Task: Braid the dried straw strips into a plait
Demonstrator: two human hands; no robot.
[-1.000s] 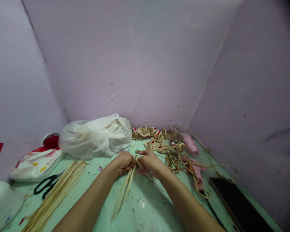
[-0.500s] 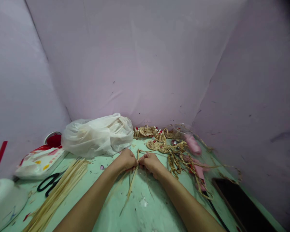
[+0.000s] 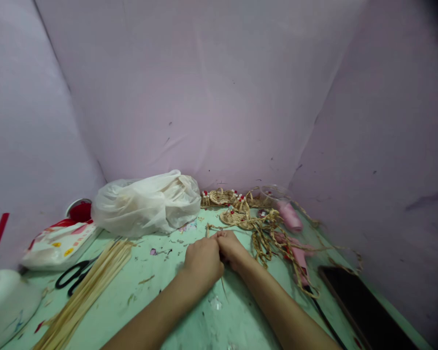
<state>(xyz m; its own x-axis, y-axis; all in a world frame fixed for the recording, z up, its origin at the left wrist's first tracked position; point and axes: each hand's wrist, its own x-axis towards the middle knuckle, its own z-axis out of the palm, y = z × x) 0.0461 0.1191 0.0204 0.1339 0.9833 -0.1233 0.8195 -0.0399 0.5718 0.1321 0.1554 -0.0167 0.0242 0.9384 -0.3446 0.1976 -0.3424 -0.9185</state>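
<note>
My left hand point(image 3: 203, 258) is closed, back turned up, and pressed against my right hand point(image 3: 229, 247), whose fingers are pinched together. Both grip a braid of straw strands point(image 3: 208, 229); its far end shows just beyond my knuckles. Most of the loose strands are hidden beneath my left hand, and one thin end pokes out below. From the braid's tip a plaited cord runs right to a tangled heap of straw cord point(image 3: 263, 243). Woven straw pieces with red and white beads point(image 3: 231, 216) lie behind my hands.
To the left are a bundle of straw strips point(image 3: 91, 287), black-handled scissors point(image 3: 73, 277), a tissue pack point(image 3: 60, 245) and a white plastic bag point(image 3: 146, 204). To the right lie a pink thread spool point(image 3: 290, 217), a pink glue gun point(image 3: 300, 262) and a dark phone point(image 3: 365, 306).
My left hand has swung right and rolled over, coming against my right hand. The strands that hung toward me are now mostly covered. My right hand has gone from spread fingers to a pinch.
</note>
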